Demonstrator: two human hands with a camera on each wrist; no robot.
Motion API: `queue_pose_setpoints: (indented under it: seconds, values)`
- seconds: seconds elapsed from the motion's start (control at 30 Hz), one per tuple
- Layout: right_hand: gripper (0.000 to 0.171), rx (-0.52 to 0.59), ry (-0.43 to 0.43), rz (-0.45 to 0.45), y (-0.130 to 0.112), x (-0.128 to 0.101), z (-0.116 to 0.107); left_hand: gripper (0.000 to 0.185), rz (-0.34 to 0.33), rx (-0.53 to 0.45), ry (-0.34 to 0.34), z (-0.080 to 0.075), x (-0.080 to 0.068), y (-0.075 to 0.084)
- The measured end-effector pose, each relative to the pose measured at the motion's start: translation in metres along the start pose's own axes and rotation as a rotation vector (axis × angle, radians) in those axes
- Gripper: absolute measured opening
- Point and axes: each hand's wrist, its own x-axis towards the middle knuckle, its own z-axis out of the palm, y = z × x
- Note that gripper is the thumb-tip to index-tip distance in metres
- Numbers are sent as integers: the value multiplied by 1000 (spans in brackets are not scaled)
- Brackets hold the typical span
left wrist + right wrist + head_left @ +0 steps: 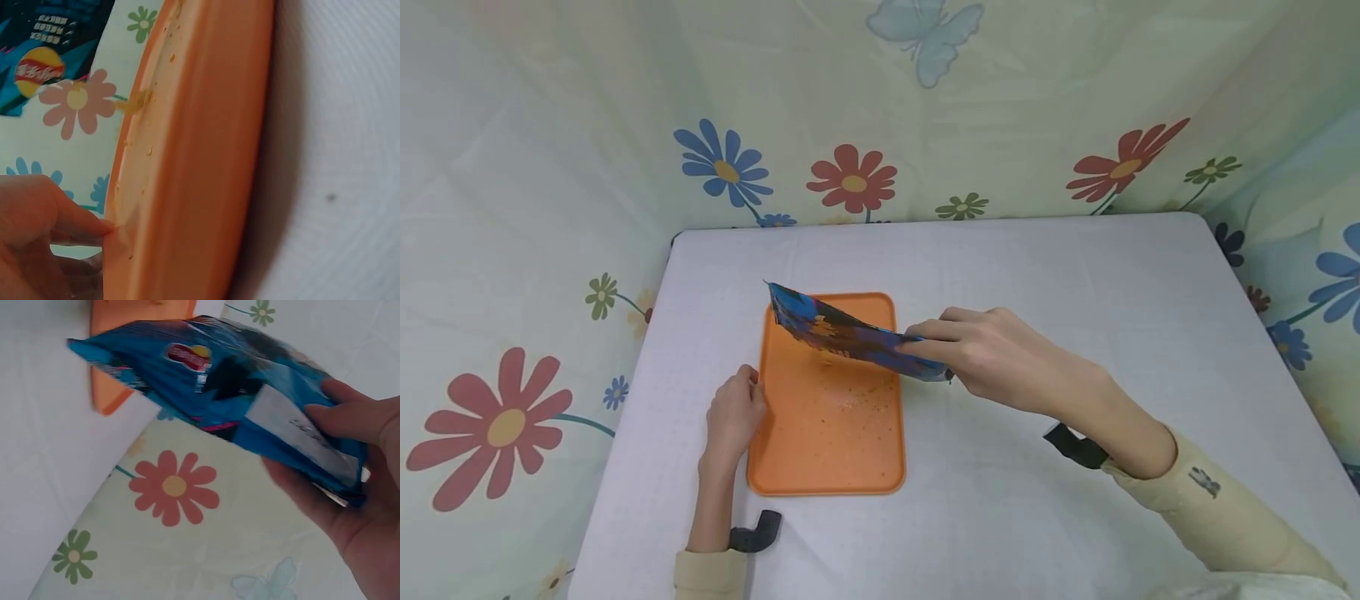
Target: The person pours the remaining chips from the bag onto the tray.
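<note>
A desk under a pale lilac-white cover fills the middle of the head view; around it on three sides hangs a cream curtain printed with red, blue and green flowers; a pale blue butterfly sits near its top.

bag blocks tray.
</note>
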Motion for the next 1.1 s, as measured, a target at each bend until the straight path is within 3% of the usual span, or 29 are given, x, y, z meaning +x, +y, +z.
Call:
queue_pose_setpoints:
  seconds: [0.63, 1.1]
  values:
    - [50, 1, 83, -24, 0, -2, 0, 20, -6, 5, -2, -1, 1, 1]
    - [49, 62, 112, -5, 3, -6, -4, 22, -46, -57, -24, -4, -1, 0]
